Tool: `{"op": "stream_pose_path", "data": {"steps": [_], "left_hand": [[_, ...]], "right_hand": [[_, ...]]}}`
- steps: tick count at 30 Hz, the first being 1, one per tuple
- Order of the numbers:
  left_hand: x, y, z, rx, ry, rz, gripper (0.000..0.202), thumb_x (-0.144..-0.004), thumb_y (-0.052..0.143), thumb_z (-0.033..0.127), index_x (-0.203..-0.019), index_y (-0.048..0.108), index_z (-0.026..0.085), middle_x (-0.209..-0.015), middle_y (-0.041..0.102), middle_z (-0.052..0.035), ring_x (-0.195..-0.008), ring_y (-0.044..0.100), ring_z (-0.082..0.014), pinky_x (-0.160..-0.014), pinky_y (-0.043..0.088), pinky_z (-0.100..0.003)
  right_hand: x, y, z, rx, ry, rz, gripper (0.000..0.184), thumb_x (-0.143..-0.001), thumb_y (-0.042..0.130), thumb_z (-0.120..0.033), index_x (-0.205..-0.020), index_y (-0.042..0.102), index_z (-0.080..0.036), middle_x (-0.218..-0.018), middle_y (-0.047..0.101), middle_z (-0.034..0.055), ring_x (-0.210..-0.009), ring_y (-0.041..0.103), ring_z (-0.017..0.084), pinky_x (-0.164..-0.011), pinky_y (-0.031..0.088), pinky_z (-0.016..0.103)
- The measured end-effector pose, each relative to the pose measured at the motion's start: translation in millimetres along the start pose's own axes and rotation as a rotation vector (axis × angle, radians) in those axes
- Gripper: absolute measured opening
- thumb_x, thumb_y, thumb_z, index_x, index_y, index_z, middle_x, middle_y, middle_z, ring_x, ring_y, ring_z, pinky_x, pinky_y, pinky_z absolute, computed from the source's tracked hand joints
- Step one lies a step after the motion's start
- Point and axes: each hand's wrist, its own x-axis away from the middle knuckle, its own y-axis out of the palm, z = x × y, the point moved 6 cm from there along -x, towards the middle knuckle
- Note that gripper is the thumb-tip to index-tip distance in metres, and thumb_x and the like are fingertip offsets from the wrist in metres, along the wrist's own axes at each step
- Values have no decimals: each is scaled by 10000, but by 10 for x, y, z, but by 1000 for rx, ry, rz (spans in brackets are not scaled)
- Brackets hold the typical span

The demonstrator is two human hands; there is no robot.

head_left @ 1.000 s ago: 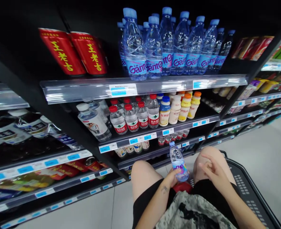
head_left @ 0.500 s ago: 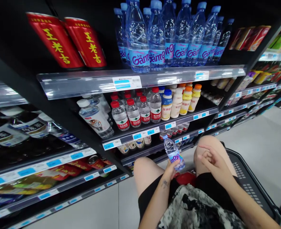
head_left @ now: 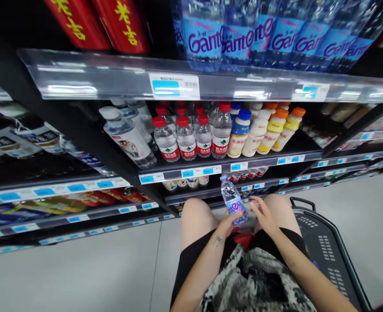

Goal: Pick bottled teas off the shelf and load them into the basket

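A clear plastic water bottle (head_left: 232, 197) with a blue cap and a blue-and-purple label is tilted between my knees. My left hand (head_left: 231, 222) is closed around its lower part. Just to the right of the bottle is my right hand (head_left: 263, 214), its fingers apart and holding nothing. A small gap seems to separate those fingertips from the bottle. Larger bottles (head_left: 204, 41) with the same kind of label stand on the upper shelf. Small red-capped water bottles (head_left: 187, 143) line the shelf below.
Blue-, white- and orange-capped drink bottles (head_left: 238, 134) stand beside the red-capped ones. A clear shelf edge (head_left: 113, 78) with price tags juts out above. Red cans (head_left: 120, 21) are at top left. A black shopping basket (head_left: 328, 247) sits on the floor to my right.
My right hand has moved left and down from over my right knee, closer to the bottle. My left hand keeps its hold. The view has tipped down and shifted.
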Motion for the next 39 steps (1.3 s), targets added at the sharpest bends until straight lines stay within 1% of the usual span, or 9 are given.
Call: {"op": "stream_pose_path", "data": {"steps": [6,12,14,19,26,29,32,36,39], "left_hand": [[-103,93,-199,10,-32,32,595,-541,957,369,-1023,714,116,-925,761,-96,-915,722,-285,-948,531,-446],[-173,252,-291,-46,5,32,361,-951,633,412,-1184,646,137,-1189,676,-101,-1060,663,-217,-939,561,-452],[-193,281,-321,-49,-5,42,355,-912,694,377,-1169,656,136,-1176,685,-93,-1033,668,-212,-935,560,-438],[-238,350,-350,-119,-16,56,538,-577,944,251,-1055,727,132,-1085,748,-70,-948,688,-212,-937,528,-366],[-322,303,-340,-16,9,106,572,-609,921,382,-1086,721,137,-963,755,-67,-862,696,-223,-876,532,-363],[-370,233,-336,72,47,100,625,-639,907,429,-1156,699,145,-1113,743,-84,-1016,689,-250,-988,499,-380],[-414,124,-355,150,49,114,674,-574,944,438,-1136,700,157,-1168,732,-83,-1136,656,-271,-1080,441,-399],[-433,70,-355,248,15,93,696,-559,932,539,-1105,709,171,-1120,743,-82,-1151,646,-311,-1096,416,-439],[-418,144,-273,269,51,49,736,-565,923,565,-1154,700,184,-1148,734,-78,-1187,622,-308,-1094,409,-424]], "right_hand": [[-21,165,817,-527,431,-254,761,-697,617,-874,-1114,663,-239,-1052,705,87,-946,671,285,-805,538,399],[91,168,975,-663,487,-364,734,-711,693,-790,-1238,613,-285,-1216,697,77,-1061,682,307,-907,542,478],[144,160,1020,-671,498,-365,744,-716,715,-759,-1267,598,-272,-1229,697,86,-1059,689,304,-915,543,474],[189,104,1019,-691,470,-289,677,-712,808,-625,-1232,612,-239,-1242,698,91,-1051,700,285,-892,574,417],[112,94,973,-616,493,-245,659,-718,807,-621,-1178,585,-203,-957,745,72,-768,742,255,-726,584,366],[48,40,922,-504,370,-139,641,-676,854,-565,-1140,585,-214,-1018,731,74,-875,723,274,-788,601,399],[3,-63,752,-350,93,-37,698,-657,901,-449,-1229,567,-226,-1248,658,112,-1123,654,307,-950,585,439],[-8,-170,518,-105,-276,19,657,-757,856,-350,-1330,554,-247,-1348,572,122,-1270,569,317,-1026,556,482],[-31,-205,456,54,-419,31,602,-828,791,-276,-1373,535,-288,-1412,539,111,-1335,520,318,-1111,479,540]]}}
